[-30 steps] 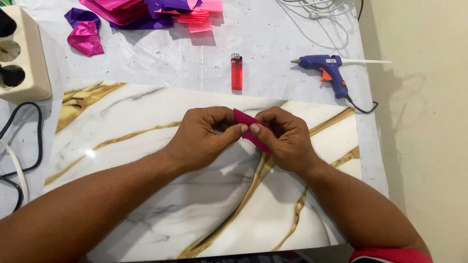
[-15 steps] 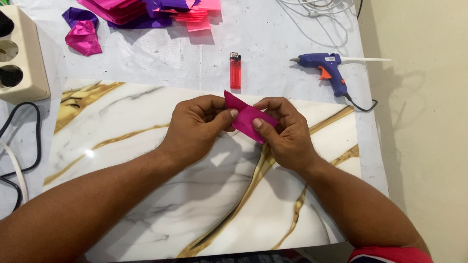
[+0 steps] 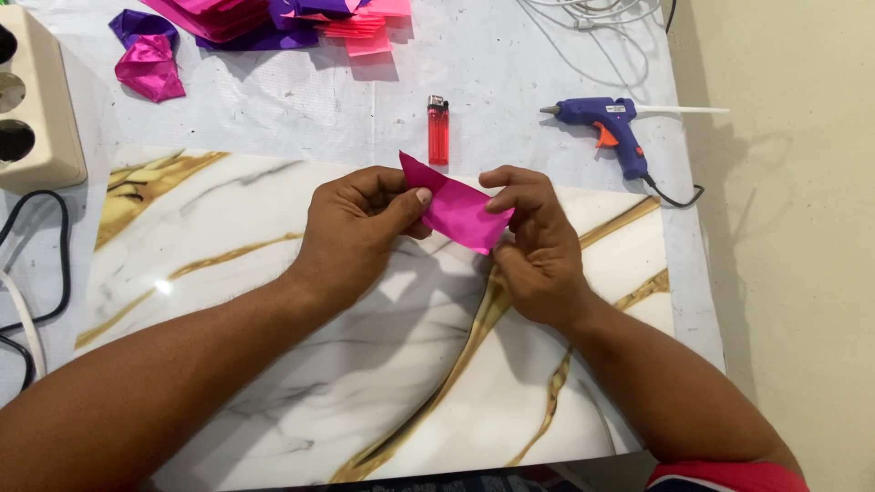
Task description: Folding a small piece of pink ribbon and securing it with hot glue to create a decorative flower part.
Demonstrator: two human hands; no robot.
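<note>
The left hand [image 3: 365, 223] pinches the upper left end of a strip of shiny pink ribbon [image 3: 456, 211] between thumb and forefinger; the right hand [image 3: 533, 251] grips the strip's lower right end, its fingers curled over the edge; both hands are closed on the one strip, which is held just above a white and gold marble-patterned board [image 3: 273, 364], stretched flat and slanting between them. By the look of it the strip is opened out and not yet folded or glued, so the shaping seems to be at an early point; no finished piece lies on the board.

Just beyond the hands a red lighter [image 3: 438, 129] lies on the pale table cover [image 3: 510, 73]; further right a blue glue gun [image 3: 606, 128] rests on its side, its cord trailing off toward the table edge; at the far side a heap of cut pink and purple ribbon pieces [image 3: 292, 18] waits, with a crumpled pink and purple scrap [image 3: 146, 59] near it; a cream power strip [image 3: 32, 100] sits at the left with dark cables below it. Nothing lies between the hands and the lighter or glue gun; the board under them is bare.
</note>
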